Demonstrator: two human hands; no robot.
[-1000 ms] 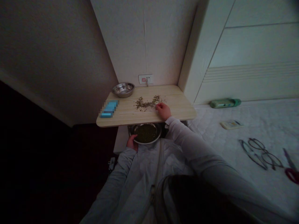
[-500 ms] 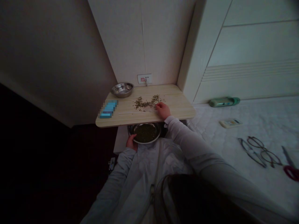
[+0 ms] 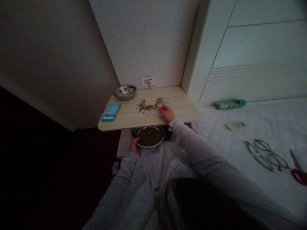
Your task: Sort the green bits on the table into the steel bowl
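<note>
A small wooden table (image 3: 177, 107) carries a scattered heap of small greenish-brown bits (image 3: 148, 105). My right hand (image 3: 167, 113) rests on the tabletop at the right end of the heap, fingers curled down onto the bits. Below the table's front edge my left hand (image 3: 134, 147) grips the rim of a steel bowl (image 3: 149, 136) filled with the same dark bits, held against my lap. Whether the right fingers pinch anything is too small to tell.
An empty steel bowl (image 3: 125, 92) and a blue flat object (image 3: 111, 112) lie on the table's left side. A wall socket (image 3: 148, 80) is behind. On the bed to the right lie a green bottle (image 3: 229, 104), a remote (image 3: 236, 126), two pairs of glasses (image 3: 266, 155) and red-handled scissors (image 3: 297, 172).
Almost nothing differs; my right hand stays at the heap's right end and my left hand keeps holding the bowl. The view has drifted slightly.
</note>
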